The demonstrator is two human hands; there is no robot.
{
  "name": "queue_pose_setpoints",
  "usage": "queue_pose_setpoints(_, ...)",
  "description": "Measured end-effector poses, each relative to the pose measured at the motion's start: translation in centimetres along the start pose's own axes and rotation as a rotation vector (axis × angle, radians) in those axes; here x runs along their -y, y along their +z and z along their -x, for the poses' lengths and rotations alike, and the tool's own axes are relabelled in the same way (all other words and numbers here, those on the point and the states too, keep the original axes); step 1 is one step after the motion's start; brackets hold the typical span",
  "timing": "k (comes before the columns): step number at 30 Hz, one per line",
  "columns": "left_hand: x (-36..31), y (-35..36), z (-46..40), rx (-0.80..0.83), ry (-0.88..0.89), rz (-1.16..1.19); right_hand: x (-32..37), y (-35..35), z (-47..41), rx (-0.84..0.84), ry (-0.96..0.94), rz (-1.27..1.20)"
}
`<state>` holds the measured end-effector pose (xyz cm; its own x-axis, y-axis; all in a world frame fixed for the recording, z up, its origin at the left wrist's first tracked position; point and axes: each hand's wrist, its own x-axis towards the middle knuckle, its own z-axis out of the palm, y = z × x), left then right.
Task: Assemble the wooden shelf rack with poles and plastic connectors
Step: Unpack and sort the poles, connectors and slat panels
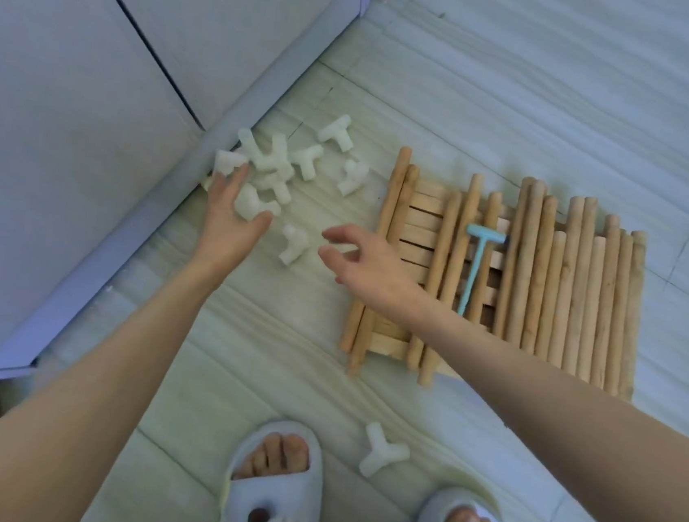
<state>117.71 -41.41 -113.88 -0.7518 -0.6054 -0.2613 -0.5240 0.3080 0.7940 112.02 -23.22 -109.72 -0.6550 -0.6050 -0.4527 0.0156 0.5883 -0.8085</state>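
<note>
Palely, smooth plastic connectors [285, 165] flank round wooden poles [553, 282].

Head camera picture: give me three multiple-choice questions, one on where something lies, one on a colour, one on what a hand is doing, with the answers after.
1. Where does the small hammer lie?
A. on the wooden poles
B. among the white connectors
C. beside the slippers

2. What colour is the hammer?
A. red
B. light blue
C. black

3. What is the left hand doing?
A. holding a pole
B. resting flat on the floor
C. taking a grip on a white connector

Answers:
1 A, it lies across the poles and slats.
2 B, head and handle are light blue.
3 C, fingers and thumb curl round a connector at the pile.
</note>
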Motion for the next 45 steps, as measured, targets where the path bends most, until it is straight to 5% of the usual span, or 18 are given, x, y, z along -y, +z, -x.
queue_pose_setpoints(4,1.2,2.8,6.5,0.093,0.102,-0.052,-4.2,0.3,6.5,0.094,-0.074,0.274)
queue_pose_setpoints(10,3.2,7.1,13.5,0.562,0.279,-0.205,-12.6,2.6,13.8,0.507,-0.169,0.868)
queue_pose_setpoints(14,3.9,7.6,13.8,0.665,0.247,-0.256,-14.3,4.2,13.8,0.526,-0.173,1.036)
queue_pose_setpoints(20,4.3,6.9,13.5,0.723,0.259,-0.208,-12.1,4.8,12.1,0.405,-0.086,0.697)
queue_pose_setpoints(23,4.1,6.4,13.4,0.710,0.266,-0.197,-9.4,3.3,11.5,0.211,-0.094,0.440)
queue_pose_setpoints(30,5.0,2.4,12.7,0.340,-0.045,-0.080,-4.2,2.3,6.8,-0.026,0.134,0.185)
queue_pose_setpoints(36,5.1,0.8,11.6,0.243,-0.368,0.289,-0.2,4.1,1.8,-0.058,0.362,-0.727)
queue_pose_setpoints(41,2.7,3.2,10.7,0.290,-0.323,0.254,-1.7,0.9,3.4,-0.138,0.266,-0.263)
queue_pose_setpoints(45,-0.8,7.3,10.4,0.308,-0.094,0.091,-6.0,-4.0,6.9,-0.223,0.356,-0.044)
